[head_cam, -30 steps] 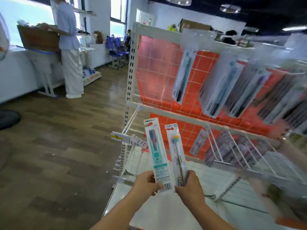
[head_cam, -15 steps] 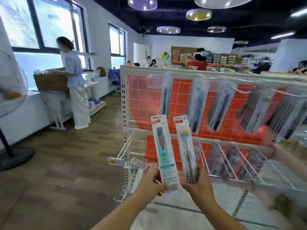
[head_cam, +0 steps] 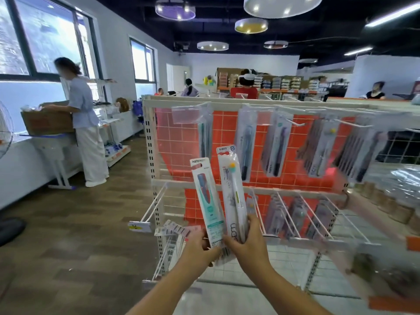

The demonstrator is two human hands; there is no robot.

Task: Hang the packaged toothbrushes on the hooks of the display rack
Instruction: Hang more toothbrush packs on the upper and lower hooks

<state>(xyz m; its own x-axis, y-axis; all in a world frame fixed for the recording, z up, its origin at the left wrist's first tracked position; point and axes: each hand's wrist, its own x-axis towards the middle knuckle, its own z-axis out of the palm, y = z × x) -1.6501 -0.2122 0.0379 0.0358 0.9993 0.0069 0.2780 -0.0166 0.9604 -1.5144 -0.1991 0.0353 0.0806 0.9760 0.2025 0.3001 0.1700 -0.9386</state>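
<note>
Since the earlier frames the two packs had risen higher against the rack, and the view had lifted from the floor to take in the far room. Nearest, the left hand (head_cam: pixel 200 248) held the teal toothbrush pack (head_cam: pixel 207 201) by its lower end, fingers curled round the card. The right hand (head_cam: pixel 247 242) gripped the white toothbrush pack (head_cam: pixel 233 194) the same way, thumb across the front. Both packs stood nearly upright, fanned slightly apart at the top, touching or overlapping near the hands, and neither was on a hook.

Just behind them stood the display rack (head_cam: pixel 150 155) with its orange tiled backing. Its lower row of hooks (head_cam: pixel 288 214) carried a few packs, blurred so that their kind was hard to make out. The upper row held hanging toothbrush packs (head_cam: pixel 278 146) spread across the rack's width.

Further off at the left, a person in a pale shirt (head_cam: pixel 84 123) stood at a cardboard box (head_cam: pixel 45 121) under the windows. At the back of the room were shelves of goods (head_cam: pixel 284 83) and several more people.
</note>
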